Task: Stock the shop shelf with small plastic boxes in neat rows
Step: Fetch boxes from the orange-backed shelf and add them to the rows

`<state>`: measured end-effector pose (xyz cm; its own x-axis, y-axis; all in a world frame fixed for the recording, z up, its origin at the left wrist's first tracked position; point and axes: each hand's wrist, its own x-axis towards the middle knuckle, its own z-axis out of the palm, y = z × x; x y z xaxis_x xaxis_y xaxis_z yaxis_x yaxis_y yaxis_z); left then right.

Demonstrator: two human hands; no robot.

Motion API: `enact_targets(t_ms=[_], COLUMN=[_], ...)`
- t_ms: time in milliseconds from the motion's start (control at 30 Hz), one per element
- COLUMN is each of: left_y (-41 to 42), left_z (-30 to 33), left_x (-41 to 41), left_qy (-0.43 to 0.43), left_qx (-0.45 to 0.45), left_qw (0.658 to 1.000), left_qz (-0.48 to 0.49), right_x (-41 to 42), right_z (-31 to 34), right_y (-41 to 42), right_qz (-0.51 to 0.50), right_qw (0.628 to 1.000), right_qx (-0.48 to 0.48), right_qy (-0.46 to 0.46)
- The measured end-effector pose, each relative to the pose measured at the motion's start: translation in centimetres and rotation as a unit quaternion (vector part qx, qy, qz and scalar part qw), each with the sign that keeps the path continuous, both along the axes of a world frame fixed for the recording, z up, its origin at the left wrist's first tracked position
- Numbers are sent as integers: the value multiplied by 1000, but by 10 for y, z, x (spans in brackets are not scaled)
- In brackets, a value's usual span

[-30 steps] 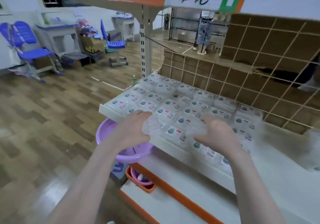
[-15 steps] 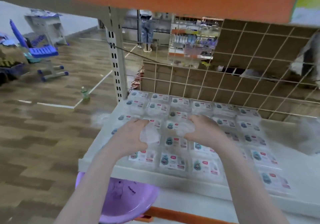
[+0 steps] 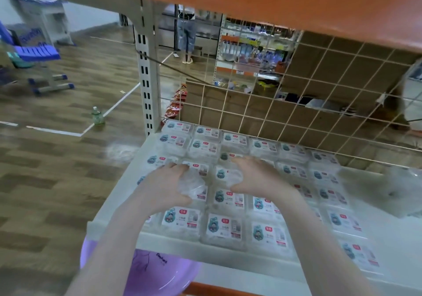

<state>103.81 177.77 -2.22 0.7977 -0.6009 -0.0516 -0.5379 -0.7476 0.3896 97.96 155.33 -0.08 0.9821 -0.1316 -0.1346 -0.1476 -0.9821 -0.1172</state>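
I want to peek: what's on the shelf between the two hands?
In the head view, one small clear plastic box with a blue-and-red label lies in the gap between the left hand and the right hand, on the white shelf.

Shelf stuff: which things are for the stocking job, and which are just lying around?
For the job:
- small plastic boxes in rows
- white shelf
- left hand gripping a clear box
- right hand

Just lying about:
- purple basin
- green bottle
- blue chair
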Motion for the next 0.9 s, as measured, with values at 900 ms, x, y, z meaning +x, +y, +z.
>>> enact_targets(t_ms=[900], left_y=[-14], left_z=[1], left_x=[-15], left_qy=[-20], left_qx=[-5], left_qw=[998], left_qz=[59], right_x=[-79], right_z=[-31], right_y=[-70], right_qz=[-139], right_qw=[957], right_qx=[241], right_qy=[-88])
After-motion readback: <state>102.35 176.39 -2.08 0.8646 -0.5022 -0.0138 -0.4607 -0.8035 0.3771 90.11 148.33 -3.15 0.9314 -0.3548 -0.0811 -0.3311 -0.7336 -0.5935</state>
